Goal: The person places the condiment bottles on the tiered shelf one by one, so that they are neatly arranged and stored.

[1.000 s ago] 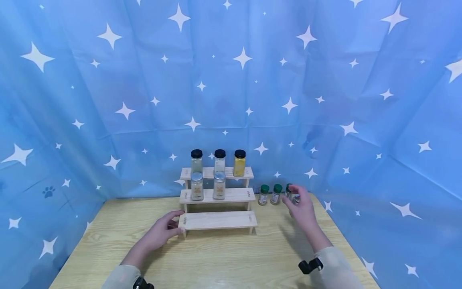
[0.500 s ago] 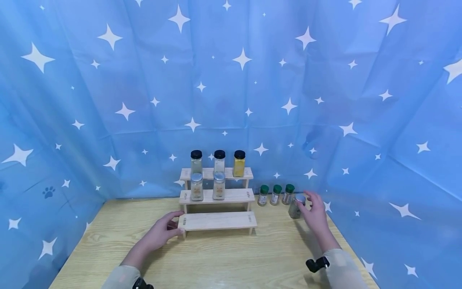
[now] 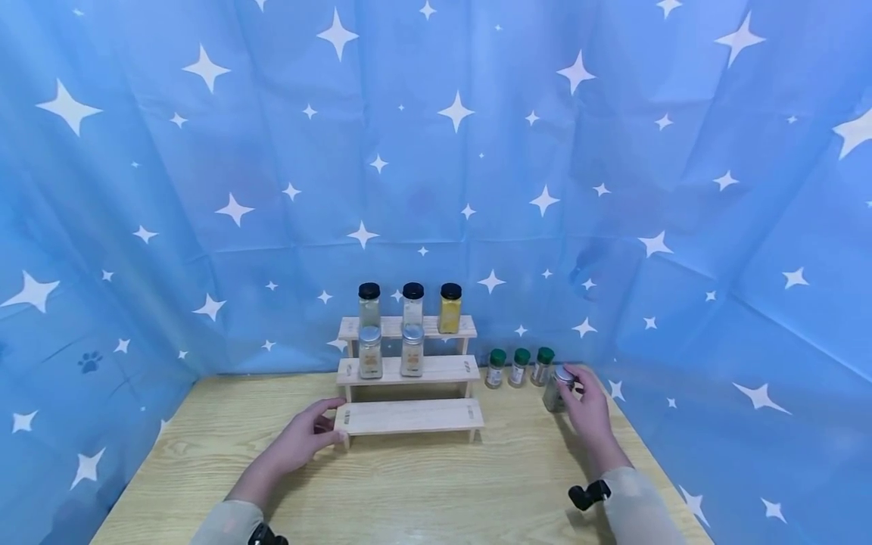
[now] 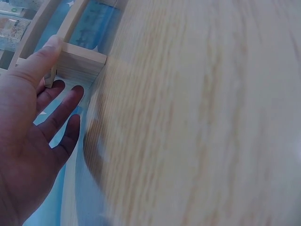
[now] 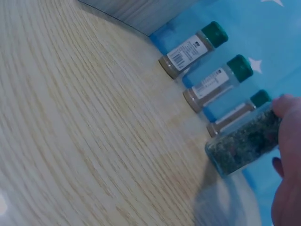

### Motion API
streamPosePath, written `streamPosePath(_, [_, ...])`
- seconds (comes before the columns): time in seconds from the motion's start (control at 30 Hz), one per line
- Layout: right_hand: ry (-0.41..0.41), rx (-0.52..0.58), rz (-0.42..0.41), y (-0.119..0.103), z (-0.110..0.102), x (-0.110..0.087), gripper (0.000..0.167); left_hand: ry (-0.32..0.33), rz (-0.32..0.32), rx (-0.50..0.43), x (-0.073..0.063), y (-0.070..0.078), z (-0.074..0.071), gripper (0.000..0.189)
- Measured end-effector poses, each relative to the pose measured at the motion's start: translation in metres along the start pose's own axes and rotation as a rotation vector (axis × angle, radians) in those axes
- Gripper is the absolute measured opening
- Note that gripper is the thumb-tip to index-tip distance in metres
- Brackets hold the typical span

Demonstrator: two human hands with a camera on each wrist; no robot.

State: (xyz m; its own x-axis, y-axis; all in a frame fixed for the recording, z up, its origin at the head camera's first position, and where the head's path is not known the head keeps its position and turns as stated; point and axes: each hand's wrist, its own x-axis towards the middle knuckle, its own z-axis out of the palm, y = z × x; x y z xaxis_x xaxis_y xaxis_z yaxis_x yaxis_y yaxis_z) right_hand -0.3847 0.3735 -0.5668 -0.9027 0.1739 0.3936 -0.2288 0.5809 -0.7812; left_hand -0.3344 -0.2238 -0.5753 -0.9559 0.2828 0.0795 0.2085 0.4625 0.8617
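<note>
My right hand (image 3: 590,412) grips a square glass jar with a silver lid (image 3: 559,393) near its top, at the table's right side. Dark green dried herbs fill this jar in the right wrist view, where it leans in my fingers (image 5: 288,106). My left hand (image 3: 300,443) holds the left end of the lowest step of a three-step wooden rack (image 3: 409,416). In the left wrist view the thumb (image 4: 49,44) lies on the step's edge, with the forefinger curled under and the other fingers loose.
Several small green-capped jars (image 3: 519,369) stand in a row right of the rack. Black-lidded jars (image 3: 450,312) sit on the top step, two silver-lidded jars (image 3: 412,352) on the middle one. A blue star-patterned curtain (image 3: 436,189) borders the table (image 3: 409,492).
My right hand has passed from the green-capped jars rightward to the silver-lidded herb jar, and its fingers now hold the jar's upper part. My left hand has stayed on the rack.
</note>
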Motion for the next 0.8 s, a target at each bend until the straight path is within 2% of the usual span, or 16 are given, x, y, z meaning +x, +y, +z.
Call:
streamPosePath(0.33, [0.038,0.048,0.083,-0.002,0.007,-0.002,0.048,0.002,0.000,0.011,-0.002,0.000,-0.001,0.067])
streamPosePath(0.53, [0.098,0.105,0.142,-0.006,0.010,-0.001,0.045,0.001,-0.003,-0.001,-0.002,0.003,0.000,0.068])
streamPosePath(0.8, [0.133,0.074,0.101,-0.025,0.014,-0.008,0.044,0.008,-0.009,0.013,-0.002,0.004,-0.001,0.069])
